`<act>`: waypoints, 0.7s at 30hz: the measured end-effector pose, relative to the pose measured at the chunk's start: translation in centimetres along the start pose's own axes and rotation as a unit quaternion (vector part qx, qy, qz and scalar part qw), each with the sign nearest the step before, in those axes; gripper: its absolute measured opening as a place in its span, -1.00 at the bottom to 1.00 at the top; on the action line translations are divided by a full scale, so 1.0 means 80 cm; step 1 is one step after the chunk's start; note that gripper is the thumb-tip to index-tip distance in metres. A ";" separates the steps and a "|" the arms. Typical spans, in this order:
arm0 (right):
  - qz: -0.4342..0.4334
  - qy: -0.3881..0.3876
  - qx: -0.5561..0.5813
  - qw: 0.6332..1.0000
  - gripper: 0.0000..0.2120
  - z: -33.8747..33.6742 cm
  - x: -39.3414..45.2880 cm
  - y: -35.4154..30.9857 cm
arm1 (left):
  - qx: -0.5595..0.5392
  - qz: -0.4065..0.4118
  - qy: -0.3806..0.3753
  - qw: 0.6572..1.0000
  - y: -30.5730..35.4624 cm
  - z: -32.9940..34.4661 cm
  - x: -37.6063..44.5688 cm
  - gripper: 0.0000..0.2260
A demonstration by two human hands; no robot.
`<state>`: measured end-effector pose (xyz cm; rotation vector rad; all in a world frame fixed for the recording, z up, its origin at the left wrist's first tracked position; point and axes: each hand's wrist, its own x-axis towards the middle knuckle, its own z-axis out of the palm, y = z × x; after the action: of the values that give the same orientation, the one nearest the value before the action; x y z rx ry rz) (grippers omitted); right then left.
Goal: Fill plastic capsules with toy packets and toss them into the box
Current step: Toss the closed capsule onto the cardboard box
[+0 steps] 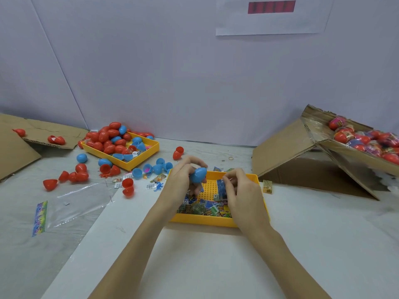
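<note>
My left hand (183, 180) grips a blue plastic capsule (198, 175) above the near yellow tray (207, 220). My right hand (239, 190) pinches a blue toy packet (221, 188) just right of the capsule. Several more packets (205, 208) lie in the tray's front half. The cardboard box (354, 156) at the right holds several filled red capsules. Whether the blue capsule is one half or a whole one, I cannot tell.
A second yellow tray (127, 164) at the back left is heaped with red and blue capsules. Loose capsule halves (73, 175) and packets are scattered left of my hands. Flat cardboard (13, 152) lies far left. A clear plastic bag (71, 203) rests on the table.
</note>
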<state>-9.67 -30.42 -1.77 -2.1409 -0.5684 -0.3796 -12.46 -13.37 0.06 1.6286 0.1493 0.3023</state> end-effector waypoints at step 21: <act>0.062 -0.033 0.187 0.980 -0.93 -0.011 0.008 0.011 | 0.261 0.168 -0.007 0.951 -0.003 0.013 -0.019 -0.90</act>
<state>-8.72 -31.47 -1.55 -1.8188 -0.4973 -0.1196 -13.60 -14.76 -0.41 2.1855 -0.0700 0.5456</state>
